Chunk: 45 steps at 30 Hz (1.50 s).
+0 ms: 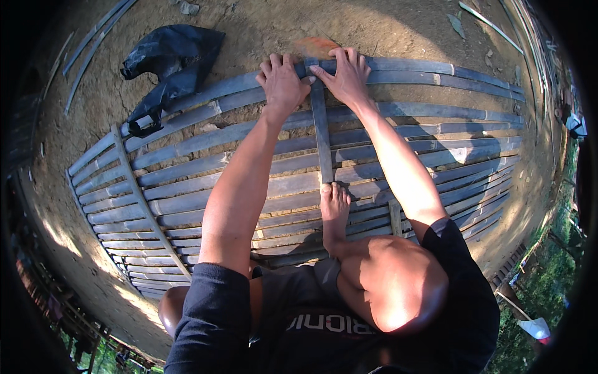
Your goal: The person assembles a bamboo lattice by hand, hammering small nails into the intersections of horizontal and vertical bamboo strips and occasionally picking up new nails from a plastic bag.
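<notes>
A panel of long grey bamboo slats [430, 111] lies on the ground before me, with a bamboo cross strip [321, 134] running over its middle. My left hand [285, 86] grips the far slats just left of that strip, fingers curled over the outer edge. On the strip's other side, my right hand [347, 78] is closed over the same far edge. Both thumbs point inward at the strip's far end. My bare foot [335, 209] presses on the panel at the strip's near end. Undersides of the fingers are hidden.
A crumpled black plastic bag [177, 59] lies over the panel's far left edge. Another cross strip [138, 187] spans the left side. An orange-brown patch [316, 46] shows beyond my hands. Loose bamboo strips [93, 47] lie on the dirt at far left.
</notes>
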### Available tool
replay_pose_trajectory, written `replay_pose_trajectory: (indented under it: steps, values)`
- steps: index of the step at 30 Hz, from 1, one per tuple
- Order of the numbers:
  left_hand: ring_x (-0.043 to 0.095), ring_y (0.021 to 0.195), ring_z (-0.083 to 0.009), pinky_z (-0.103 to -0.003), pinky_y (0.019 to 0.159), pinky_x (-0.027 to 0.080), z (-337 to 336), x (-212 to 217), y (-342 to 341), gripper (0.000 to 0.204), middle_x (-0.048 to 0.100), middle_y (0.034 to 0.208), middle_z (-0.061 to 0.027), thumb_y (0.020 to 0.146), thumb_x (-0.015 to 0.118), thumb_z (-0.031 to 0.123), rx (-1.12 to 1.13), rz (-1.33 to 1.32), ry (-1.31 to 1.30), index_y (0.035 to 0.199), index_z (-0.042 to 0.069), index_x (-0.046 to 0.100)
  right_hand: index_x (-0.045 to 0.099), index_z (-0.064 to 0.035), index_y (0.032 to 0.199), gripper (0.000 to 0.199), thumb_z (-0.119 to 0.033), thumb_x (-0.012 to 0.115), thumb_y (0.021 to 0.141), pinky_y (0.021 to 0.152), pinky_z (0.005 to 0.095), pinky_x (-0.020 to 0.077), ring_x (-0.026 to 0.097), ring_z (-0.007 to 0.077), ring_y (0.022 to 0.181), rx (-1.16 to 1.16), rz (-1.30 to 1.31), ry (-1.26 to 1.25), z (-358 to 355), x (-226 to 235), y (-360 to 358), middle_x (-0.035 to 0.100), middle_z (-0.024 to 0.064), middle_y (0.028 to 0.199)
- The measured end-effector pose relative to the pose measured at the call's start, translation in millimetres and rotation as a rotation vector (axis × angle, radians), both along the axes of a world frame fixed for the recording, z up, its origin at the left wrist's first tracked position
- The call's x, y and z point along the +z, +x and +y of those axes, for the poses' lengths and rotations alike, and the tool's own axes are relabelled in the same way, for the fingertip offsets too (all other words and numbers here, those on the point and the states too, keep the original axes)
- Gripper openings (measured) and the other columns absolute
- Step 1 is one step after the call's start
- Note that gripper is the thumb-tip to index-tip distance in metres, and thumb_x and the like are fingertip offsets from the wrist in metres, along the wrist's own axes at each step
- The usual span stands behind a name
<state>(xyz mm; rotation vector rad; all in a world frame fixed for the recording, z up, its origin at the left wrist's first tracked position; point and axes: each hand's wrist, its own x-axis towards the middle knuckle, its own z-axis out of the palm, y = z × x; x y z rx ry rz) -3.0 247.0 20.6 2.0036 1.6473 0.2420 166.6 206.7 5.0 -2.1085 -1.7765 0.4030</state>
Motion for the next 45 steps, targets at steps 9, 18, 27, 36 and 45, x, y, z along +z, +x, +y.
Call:
replay_pose_trajectory:
  steps: [9,18,27,36,45]
  values:
    - [0.045,0.123,-0.0338,-0.052,0.102,0.032,4.7,-1.1,-3.2,0.06,0.053,0.125,-0.0099,0.075,0.088,0.037,-0.01,-0.002,0.057,0.124,0.013,0.063,0.056,-0.0116,0.135,0.064,-0.06,0.064,0.094,0.104,0.0749,0.0307,0.045,0.0378,0.134,0.142,-0.169,-0.378,36.3,33.2,-2.2,0.054,0.0131,0.137]
    - [0.046,0.122,-0.0328,-0.052,0.104,0.032,14.4,14.3,-6.4,0.062,0.053,0.124,-0.011,0.074,0.089,0.038,-0.082,0.015,-0.054,0.121,0.007,0.064,0.051,-0.0073,0.124,0.049,-0.049,0.06,0.1,0.095,0.0654,0.0387,0.051,0.0323,0.124,0.27,-0.342,-0.456,39.5,46.6,-8.5,0.053,0.009,0.128]
    - [0.045,0.126,-0.0344,-0.053,0.104,0.033,23.5,19.8,-0.1,0.071,0.051,0.128,-0.0135,0.073,0.09,0.038,-0.067,-0.072,-0.191,0.123,0.003,0.056,0.044,-0.0061,0.14,0.063,-0.053,0.058,0.099,0.111,0.0753,0.0321,0.039,0.0355,0.144,0.216,-0.36,-0.783,63.9,66.1,-12.7,0.046,0.0115,0.149]
    - [0.044,0.126,-0.0348,-0.052,0.106,0.033,27.0,21.7,-0.7,0.074,0.049,0.128,-0.0144,0.072,0.09,0.036,-0.048,0.006,-0.216,0.125,0.004,0.051,0.039,-0.005,0.148,0.075,-0.055,0.06,0.097,0.114,0.077,0.0255,0.035,0.0379,0.148,0.321,-0.333,-0.857,85.0,62.7,-4.7,0.041,0.0165,0.156]
    - [0.047,0.12,-0.0349,-0.051,0.101,0.034,20.7,22.9,-5.3,0.077,0.05,0.123,-0.0146,0.066,0.094,0.03,0.001,-0.044,-0.237,0.126,0.007,0.052,0.046,0.0001,0.144,0.076,-0.055,0.063,0.095,0.114,0.0801,0.0163,0.041,0.0383,0.142,0.46,-0.225,-0.901,90.5,65.1,3.1,0.047,0.0193,0.149]
